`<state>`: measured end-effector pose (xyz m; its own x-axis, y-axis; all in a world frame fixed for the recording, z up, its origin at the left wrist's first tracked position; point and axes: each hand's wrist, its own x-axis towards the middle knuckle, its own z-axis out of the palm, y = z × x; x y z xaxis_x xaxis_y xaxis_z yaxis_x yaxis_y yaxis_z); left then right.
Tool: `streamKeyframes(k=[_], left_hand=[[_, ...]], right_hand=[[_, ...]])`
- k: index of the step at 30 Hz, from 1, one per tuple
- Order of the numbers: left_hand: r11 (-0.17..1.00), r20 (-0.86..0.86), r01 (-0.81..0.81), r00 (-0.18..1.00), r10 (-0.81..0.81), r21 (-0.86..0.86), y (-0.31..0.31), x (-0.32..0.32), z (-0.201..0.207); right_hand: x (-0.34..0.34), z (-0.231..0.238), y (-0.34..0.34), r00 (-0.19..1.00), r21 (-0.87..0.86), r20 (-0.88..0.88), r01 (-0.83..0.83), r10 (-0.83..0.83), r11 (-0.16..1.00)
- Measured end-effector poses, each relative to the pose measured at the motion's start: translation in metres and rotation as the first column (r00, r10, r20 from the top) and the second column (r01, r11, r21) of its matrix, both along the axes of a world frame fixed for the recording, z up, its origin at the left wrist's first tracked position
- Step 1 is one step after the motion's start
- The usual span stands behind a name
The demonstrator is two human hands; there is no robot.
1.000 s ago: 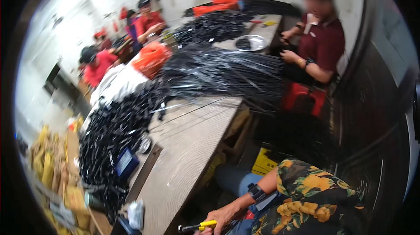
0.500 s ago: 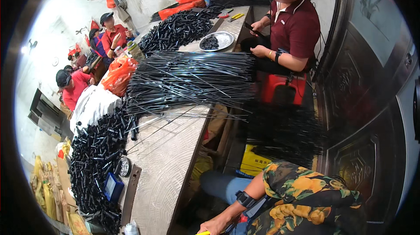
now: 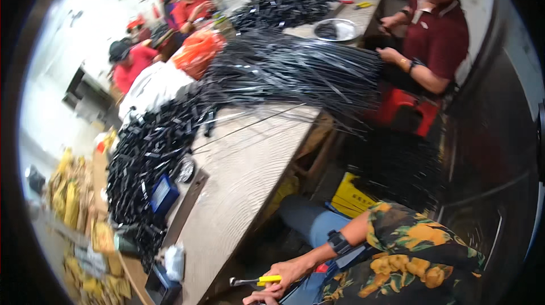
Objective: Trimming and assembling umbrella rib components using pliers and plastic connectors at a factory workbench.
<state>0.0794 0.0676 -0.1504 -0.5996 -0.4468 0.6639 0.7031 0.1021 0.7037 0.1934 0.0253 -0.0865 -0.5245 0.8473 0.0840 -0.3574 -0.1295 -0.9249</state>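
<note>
My right hand point(image 3: 292, 271) is low in the view, its arm coming from the lower right with a dark band on the wrist. It is closed round a yellow-handled tool point(image 3: 268, 279), whose thin metal shank and blunt tip point left. The exact kind of tool is not clear. More fingers show just below, cut by the lower edge; I cannot tell whether they belong to my left hand. My blue-trousered leg point(image 3: 306, 220) is beside the arm, next to the pale table point(image 3: 238, 174).
Short black pieces point(image 3: 145, 163) are heaped along the table's left side, near a blue box point(image 3: 164, 194). Long thin black strips point(image 3: 295, 69) lie across its middle. A co-worker in dark red point(image 3: 437, 38) sits beyond, near a red stool point(image 3: 403, 106) and a metal dish point(image 3: 355, 29).
The whole view has shifted, so the table and people appear farther right and higher. More of my right hand and the yellow-handled tool now show above the lower edge.
</note>
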Motion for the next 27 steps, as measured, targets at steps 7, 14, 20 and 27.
streamKeyframes(k=[7,14,20,27], left_hand=[[-0.722,0.693,0.644,-0.4,-0.6,-0.254,-0.074,-0.043,0.174],[-0.75,0.64,0.642,-0.512,-0.574,-0.158,-0.066,-0.042,0.168],[-0.646,0.539,0.742,-0.476,-0.695,-0.177,-0.063,-0.044,0.171],[-0.521,0.483,0.841,-0.399,-0.779,-0.147,-0.054,-0.066,0.152]], right_hand=[[-0.01,0.015,0.005,0.987,-0.073,0.038,-0.152,0.155,0.986],[-0.011,0.013,0.003,0.998,0.026,-0.015,-0.053,0.053,0.998],[0.001,0.03,0.001,0.994,0.092,0.105,0.022,-0.031,0.996],[0.025,0.037,0.016,0.885,0.553,0.361,0.05,-0.293,0.832]])
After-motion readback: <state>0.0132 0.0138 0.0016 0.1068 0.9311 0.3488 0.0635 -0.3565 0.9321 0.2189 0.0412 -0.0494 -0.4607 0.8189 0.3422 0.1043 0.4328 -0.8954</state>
